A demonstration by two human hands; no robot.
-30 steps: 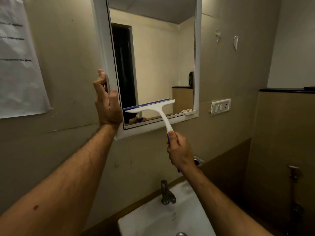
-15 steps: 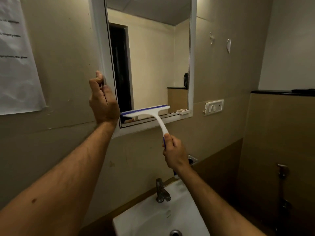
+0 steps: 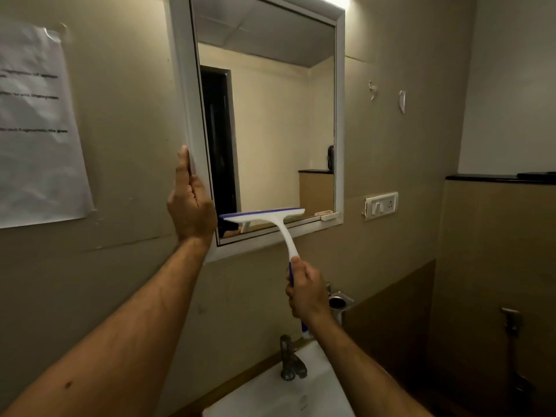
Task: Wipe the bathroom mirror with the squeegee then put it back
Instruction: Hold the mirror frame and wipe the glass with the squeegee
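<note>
A white-framed bathroom mirror hangs on the beige wall. The squeegee is white with a blue rubber blade; its blade lies across the glass close to the bottom left edge. My right hand grips its blue-and-white handle below the mirror's frame. My left hand holds the frame's left edge, thumb up along the frame; its fingers are hidden behind the frame.
A white washbasin with a metal tap sits below. A metal holder is fixed to the wall behind my right hand. A switch plate lies right of the mirror, a paper notice to the left.
The squeegee blade has slid down the glass to the bottom edge. My view has tilted up, showing more of the mirror. My left hand keeps its hold on the frame.
</note>
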